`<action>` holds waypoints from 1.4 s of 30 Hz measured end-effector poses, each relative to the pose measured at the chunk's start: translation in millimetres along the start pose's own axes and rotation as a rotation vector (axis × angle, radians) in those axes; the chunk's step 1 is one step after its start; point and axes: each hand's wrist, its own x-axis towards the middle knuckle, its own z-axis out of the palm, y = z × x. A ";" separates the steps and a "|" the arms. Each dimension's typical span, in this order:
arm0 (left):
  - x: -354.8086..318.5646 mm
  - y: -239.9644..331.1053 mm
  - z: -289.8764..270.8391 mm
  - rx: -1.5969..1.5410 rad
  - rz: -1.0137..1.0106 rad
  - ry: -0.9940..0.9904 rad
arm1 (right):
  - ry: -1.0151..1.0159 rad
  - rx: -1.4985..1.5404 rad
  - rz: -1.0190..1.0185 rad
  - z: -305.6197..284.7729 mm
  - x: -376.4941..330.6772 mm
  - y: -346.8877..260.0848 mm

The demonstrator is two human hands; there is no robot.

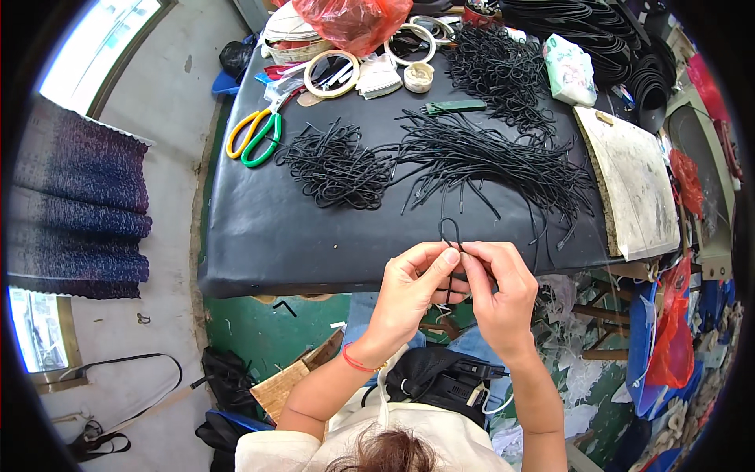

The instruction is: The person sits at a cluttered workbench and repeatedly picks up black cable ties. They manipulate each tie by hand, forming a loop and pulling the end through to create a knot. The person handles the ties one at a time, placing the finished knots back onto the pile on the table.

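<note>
My left hand [417, 287] and my right hand [498, 285] meet just off the table's near edge, both pinching a thin black cord [449, 223]. A small loop of the cord stands up above the fingertips, and a length of it hangs down between the hands. Whether a knot lies under the fingers is hidden. Beyond the hands, a bundle of straight black cords [495, 161] lies across the table. A tangled heap of looped black cords [334, 165] sits to its left, and a larger pile [495, 71] lies farther back.
The black-covered table [259, 244] carries scissors [255, 138] with yellow and green handles, tape rolls [332, 75], a green strip [456, 106] and a tissue pack [569, 69]. A worn pale board [629, 181] stands at the right edge. Black coils [574, 27] fill the back right.
</note>
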 end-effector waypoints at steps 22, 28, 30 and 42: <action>26.4 59.9 -90.5 0.973 0.700 0.735 | 0.070 -0.283 -0.101 -1.4 36.1 44.2; -12.3 50.1 -61.7 0.464 0.495 0.477 | -0.152 0.176 0.198 2.6 11.7 15.9; -16.2 35.4 -43.6 0.301 0.387 0.320 | -0.177 0.372 0.320 -0.2 4.9 12.0; -17.1 -12.3 20.9 0.225 0.089 -0.113 | -0.035 0.736 0.564 -44.5 -33.3 7.0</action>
